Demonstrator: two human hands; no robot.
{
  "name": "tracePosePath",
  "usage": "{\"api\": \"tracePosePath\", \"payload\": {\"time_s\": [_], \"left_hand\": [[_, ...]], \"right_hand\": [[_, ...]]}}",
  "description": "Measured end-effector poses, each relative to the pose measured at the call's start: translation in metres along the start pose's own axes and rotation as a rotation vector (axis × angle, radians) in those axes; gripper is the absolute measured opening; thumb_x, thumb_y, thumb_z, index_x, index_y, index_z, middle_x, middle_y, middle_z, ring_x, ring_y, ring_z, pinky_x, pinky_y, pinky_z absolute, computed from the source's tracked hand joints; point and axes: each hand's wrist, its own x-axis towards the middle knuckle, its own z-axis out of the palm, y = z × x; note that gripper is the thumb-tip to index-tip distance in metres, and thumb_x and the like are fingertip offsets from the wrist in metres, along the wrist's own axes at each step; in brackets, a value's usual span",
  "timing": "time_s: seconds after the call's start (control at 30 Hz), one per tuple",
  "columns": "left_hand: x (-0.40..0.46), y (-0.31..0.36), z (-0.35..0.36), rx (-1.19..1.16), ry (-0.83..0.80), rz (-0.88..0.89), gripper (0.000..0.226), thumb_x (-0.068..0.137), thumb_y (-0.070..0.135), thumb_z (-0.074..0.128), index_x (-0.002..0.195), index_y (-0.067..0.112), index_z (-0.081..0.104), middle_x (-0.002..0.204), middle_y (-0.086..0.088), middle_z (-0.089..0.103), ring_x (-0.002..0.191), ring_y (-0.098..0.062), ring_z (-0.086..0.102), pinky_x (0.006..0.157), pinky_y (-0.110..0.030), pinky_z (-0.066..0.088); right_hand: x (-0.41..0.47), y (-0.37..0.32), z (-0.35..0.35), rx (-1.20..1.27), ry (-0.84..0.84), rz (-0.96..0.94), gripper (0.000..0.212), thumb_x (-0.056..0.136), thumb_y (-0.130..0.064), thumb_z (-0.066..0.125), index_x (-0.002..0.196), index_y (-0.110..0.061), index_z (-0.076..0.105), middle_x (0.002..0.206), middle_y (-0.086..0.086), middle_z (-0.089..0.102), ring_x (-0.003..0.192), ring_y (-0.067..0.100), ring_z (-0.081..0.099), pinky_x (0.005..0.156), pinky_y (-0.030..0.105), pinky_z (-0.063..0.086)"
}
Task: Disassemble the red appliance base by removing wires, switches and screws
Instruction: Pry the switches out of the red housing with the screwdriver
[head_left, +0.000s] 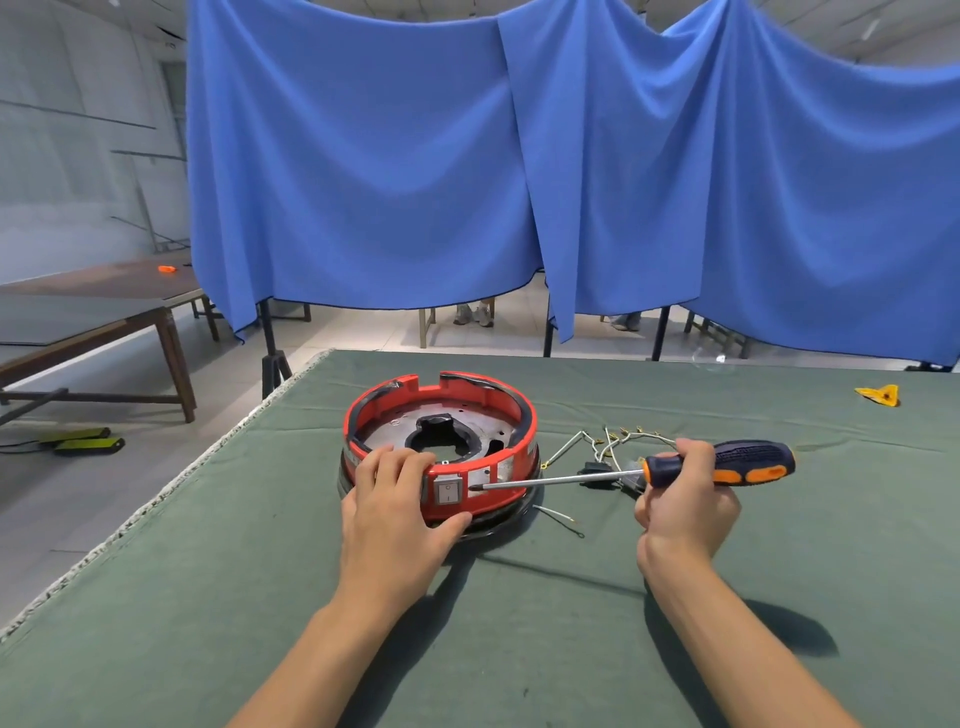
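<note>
I am steadying the round red plastic appliance base (441, 447) with my left hand (400, 509), fingers draped over its near rim and thumb pressing its lower wall. It is sitting near the middle of the bench (519, 623), which is covered in matte green felt-like cloth. My right hand (685, 499) is gripping the dark blue and orange ribbed handle of a long steel-shafted screwdriver (623, 475), held level with its tip meeting the red wall just beside the white rectangular rocker switch (448, 491).

Judging progress: a tangle of thin pale wires with small brass terminals (613, 441) is already lying loose on the cloth to the right of the base, with one more looped wire (558, 519) by its foot, so the wiring looks largely out. The switch is still seated in the wall, and I am apparently prying it free. The dull grey metal plate (441, 441) inside, with its jagged central opening, is still in place; whether any screws are left there, I cannot tell.
</note>
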Motion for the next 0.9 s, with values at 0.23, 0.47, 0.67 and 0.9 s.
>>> {"api": "tracePosePath", "payload": {"time_s": [0.23, 0.47, 0.67, 0.9], "left_hand": [[-0.001, 0.002, -0.001, 0.001, -0.014, -0.007, 0.060, 0.071, 0.044, 0.076, 0.123, 0.023, 0.054, 0.127, 0.007, 0.048, 0.131, -0.015, 0.025, 0.102, -0.043, 0.034], [-0.001, 0.003, -0.001, -0.012, -0.012, -0.013, 0.060, 0.071, 0.042, 0.077, 0.122, 0.021, 0.055, 0.127, 0.005, 0.048, 0.132, -0.016, 0.024, 0.104, -0.044, 0.033], [0.000, 0.005, -0.002, -0.013, -0.022, 0.009, 0.061, 0.069, 0.038, 0.080, 0.121, 0.018, 0.057, 0.124, 0.003, 0.051, 0.132, -0.019, 0.026, 0.106, -0.045, 0.034], [0.002, 0.003, -0.004, -0.055, -0.024, 0.014, 0.061, 0.065, 0.034, 0.084, 0.118, 0.015, 0.061, 0.119, 0.001, 0.055, 0.129, -0.020, 0.030, 0.106, -0.045, 0.034]], "right_hand": [[-0.005, 0.003, -0.002, 0.005, 0.014, 0.026, 0.024, 0.070, -0.029, 0.060, 0.055, -0.013, 0.051, 0.042, -0.002, 0.045, 0.030, 0.011, 0.029, 0.036, 0.014, 0.021], [-0.008, 0.006, -0.003, -0.008, 0.045, 0.032, 0.025, 0.065, -0.035, 0.060, 0.063, -0.011, 0.053, 0.057, 0.009, 0.054, 0.031, 0.010, 0.031, 0.036, 0.015, 0.022], [-0.008, 0.014, 0.003, -0.003, 0.120, 0.082, 0.022, 0.074, -0.030, 0.058, 0.061, -0.012, 0.053, 0.053, 0.003, 0.055, 0.031, 0.011, 0.033, 0.035, 0.014, 0.022], [0.005, 0.025, 0.012, -0.110, 0.163, 0.186, 0.024, 0.078, -0.031, 0.058, 0.064, -0.012, 0.054, 0.054, 0.000, 0.052, 0.036, 0.013, 0.034, 0.035, 0.015, 0.021]]}}
